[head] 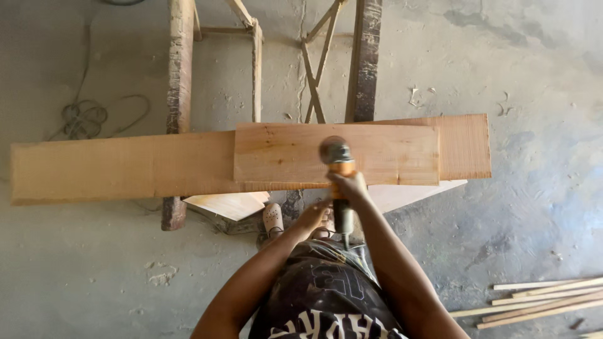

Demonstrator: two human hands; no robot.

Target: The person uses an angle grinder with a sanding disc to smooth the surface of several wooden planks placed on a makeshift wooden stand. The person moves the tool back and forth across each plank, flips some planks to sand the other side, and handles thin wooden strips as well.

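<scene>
Head view, looking straight down. Angle grinder (338, 164) sits on the short board (336, 154), disc end on its upper middle, orange body running back toward the person. Right hand (349, 186) is clenched around the orange body just behind the head; the tool's dark rear handle and cord end extend past the grip toward the torso. Left hand (314, 213) lies lower and left of the right, at the near edge of the board, close beside the grinder's rear handle; whether it grips the handle or only rests there cannot be told.

Short board lies flat atop a long plank (119, 166), which spans two wooden trestles (179, 69). A pale offcut (229, 204) sticks out beneath the plank's near edge. One sandalled foot (272, 218) shows under the work.

Concrete floor (534, 75): coiled cord (85, 119) upper left, bundle of thin wooden strips (540, 301) lower right.
</scene>
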